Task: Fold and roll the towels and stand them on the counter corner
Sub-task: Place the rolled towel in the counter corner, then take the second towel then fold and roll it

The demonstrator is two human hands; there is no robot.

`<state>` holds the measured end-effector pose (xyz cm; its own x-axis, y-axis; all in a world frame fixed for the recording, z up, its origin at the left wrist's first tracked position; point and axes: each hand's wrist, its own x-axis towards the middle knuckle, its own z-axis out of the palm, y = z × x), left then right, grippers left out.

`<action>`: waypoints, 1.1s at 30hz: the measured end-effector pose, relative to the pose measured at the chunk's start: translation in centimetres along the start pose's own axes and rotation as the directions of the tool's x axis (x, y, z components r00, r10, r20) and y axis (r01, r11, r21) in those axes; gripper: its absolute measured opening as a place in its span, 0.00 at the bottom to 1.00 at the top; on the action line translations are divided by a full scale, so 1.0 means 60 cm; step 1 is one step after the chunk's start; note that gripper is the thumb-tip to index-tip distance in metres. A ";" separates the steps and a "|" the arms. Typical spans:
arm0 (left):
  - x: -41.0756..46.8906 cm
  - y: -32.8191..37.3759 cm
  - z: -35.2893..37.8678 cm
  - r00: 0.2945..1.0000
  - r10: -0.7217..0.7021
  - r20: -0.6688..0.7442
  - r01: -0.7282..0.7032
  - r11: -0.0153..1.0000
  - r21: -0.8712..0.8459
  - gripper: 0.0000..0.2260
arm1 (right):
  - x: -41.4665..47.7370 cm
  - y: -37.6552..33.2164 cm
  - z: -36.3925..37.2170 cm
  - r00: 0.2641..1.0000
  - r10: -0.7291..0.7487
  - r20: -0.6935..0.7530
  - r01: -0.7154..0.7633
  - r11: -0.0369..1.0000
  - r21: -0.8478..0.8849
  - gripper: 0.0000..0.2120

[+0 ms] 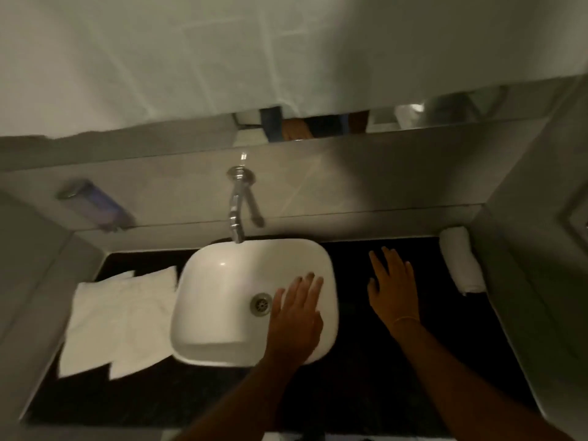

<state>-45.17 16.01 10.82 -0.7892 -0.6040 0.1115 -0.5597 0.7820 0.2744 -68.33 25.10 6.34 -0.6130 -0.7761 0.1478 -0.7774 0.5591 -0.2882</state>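
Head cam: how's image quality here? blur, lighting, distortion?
Head view: dim and soft overall; motion blur smears the flat towels and soap dispenser; wide-angle bends the counter edges; a shadow crosses the backsplash right of the faucet; both hands show mild blur.
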 end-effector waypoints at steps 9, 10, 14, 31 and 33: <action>-0.098 -0.287 -0.102 0.915 -0.403 0.012 0.393 0.899 0.194 0.32 | -0.044 -0.311 0.033 0.959 -0.282 -0.013 0.280 0.940 0.196 0.31; -0.115 -0.319 -0.104 0.907 -0.421 0.014 0.412 0.893 0.181 0.31 | -0.056 -0.345 0.045 0.952 -0.305 -0.006 0.300 0.933 0.199 0.30; -0.203 -0.447 -0.099 0.861 -0.504 0.065 0.495 0.860 0.122 0.28 | -0.102 -0.490 0.106 0.902 -0.432 0.013 0.420 0.883 0.211 0.27; -0.311 -0.833 0.011 0.937 -0.168 0.307 0.161 0.986 0.048 0.18 | -0.214 -0.829 0.318 0.732 -0.510 0.451 0.398 0.858 0.324 0.26; -0.320 -0.845 0.012 0.942 -0.182 0.283 0.192 0.981 -0.008 0.15 | -0.212 -0.837 0.340 0.741 -0.463 0.487 0.364 0.886 0.287 0.31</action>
<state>-1.83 -11.93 -5.89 -0.7126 -0.6677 -0.2154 -0.6991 0.6498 0.2983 -18.63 0.96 -0.37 -0.0258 -0.9756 -0.2181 -0.8714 0.1289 -0.4734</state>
